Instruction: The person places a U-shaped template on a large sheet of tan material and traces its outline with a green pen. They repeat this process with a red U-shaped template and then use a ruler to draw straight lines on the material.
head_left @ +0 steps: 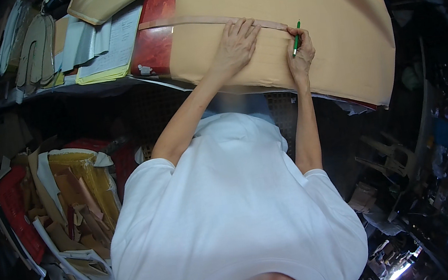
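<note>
A large tan sheet (335,42), smooth like leather, covers most of the table in front of me. Across it runs a long, narrow brownish strip (187,20), from the red surface on the left to my right fingertips. My left hand (236,46) lies on the sheet with fingers stretched out, their tips at the strip's near edge. In my right hand (301,55) is a slim green pencil (296,38), pinched near the strip's right end. Its dark tip points away from me, and its pale end is toward me.
A red surface (153,42) shows left of the sheet. Farther left lie written papers (109,50) and grey glove-shaped pieces (36,48). Another tan piece (106,0) overlaps the far edge. Below left, a worn yellow box (97,175) holds scraps. Clutter fills the dark lower right.
</note>
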### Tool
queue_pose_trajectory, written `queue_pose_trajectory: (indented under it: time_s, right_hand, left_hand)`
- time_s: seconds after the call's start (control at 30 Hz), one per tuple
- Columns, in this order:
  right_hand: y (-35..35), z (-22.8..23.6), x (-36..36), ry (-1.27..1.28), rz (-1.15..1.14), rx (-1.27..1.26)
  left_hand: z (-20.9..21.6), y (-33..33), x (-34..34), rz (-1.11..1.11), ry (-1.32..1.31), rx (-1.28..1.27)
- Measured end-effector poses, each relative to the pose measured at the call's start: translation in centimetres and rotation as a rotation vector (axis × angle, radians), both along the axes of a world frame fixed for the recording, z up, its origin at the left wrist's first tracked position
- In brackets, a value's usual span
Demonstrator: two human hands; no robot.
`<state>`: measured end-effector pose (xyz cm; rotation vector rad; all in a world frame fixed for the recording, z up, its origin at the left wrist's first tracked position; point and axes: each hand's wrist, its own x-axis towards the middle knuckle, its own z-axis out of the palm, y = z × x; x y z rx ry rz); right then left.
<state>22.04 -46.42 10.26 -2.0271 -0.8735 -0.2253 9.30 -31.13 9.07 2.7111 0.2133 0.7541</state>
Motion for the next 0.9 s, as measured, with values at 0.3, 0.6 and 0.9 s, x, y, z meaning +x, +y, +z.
queue_pose_trajectory:
  time_s: [0.3,0.6,0.9]
  right_hand:
    - [-0.1,-0.7,0.4,0.004,-0.01,0.0]
    - [2.5,1.6,-0.9,0.045,-0.028,0.101]
    - [16.2,2.6,-5.3,0.171,0.395,-0.011]
  left_hand:
    - [0.1,-0.1,0.0,0.005,-0.022,-0.001]
    - [-0.4,0.1,0.3,0.038,0.053,0.092]
    - [-2.2,0.2,0.7,-0.081,0.092,-0.178]
